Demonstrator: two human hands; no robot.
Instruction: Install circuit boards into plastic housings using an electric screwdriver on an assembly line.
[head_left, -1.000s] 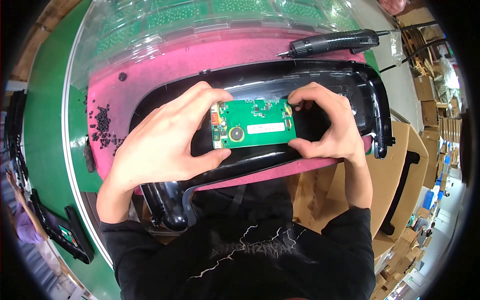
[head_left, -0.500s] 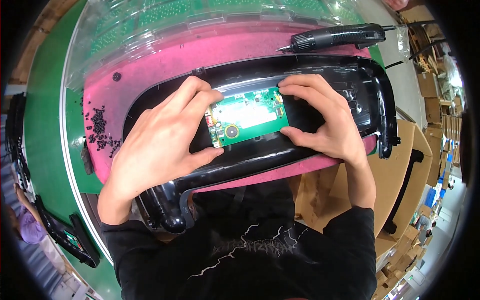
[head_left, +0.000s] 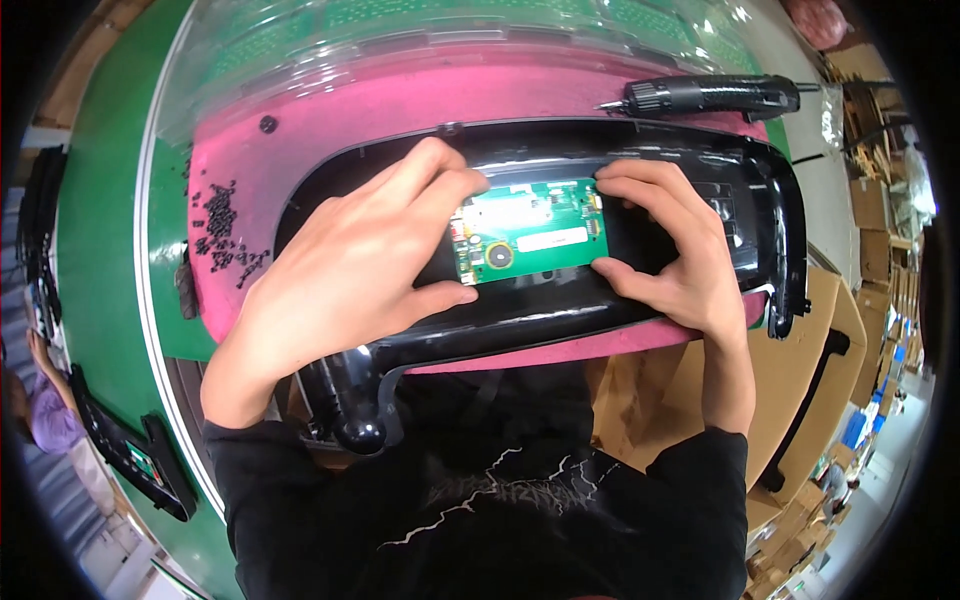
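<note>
A green circuit board (head_left: 555, 255) with a round dark part and a white label strip lies in or just above the hollow of a glossy black plastic housing (head_left: 510, 318). My left hand (head_left: 365, 245) grips the board's left edge, thumb at the near corner and fingers at the far one. On the opposite edge, my right hand (head_left: 670, 235) pinches it the same way between thumb and fingers. Whether the board touches the housing floor cannot be made out. The housing rests on a pink mat (head_left: 330, 100).
Beyond the housing lies a black electric screwdriver (head_left: 710, 95). Small black screws (head_left: 222, 225) are heaped on the mat's left side. Clear plastic trays (head_left: 420, 45) holding green boards stand at the back. A cardboard box (head_left: 790, 370) is at right; another person's purple sleeve (head_left: 58, 415) shows far left.
The whole scene has shifted slightly right in view. Both hands still hold the board by its two ends, and glare on it has shrunk, baring the white label.
</note>
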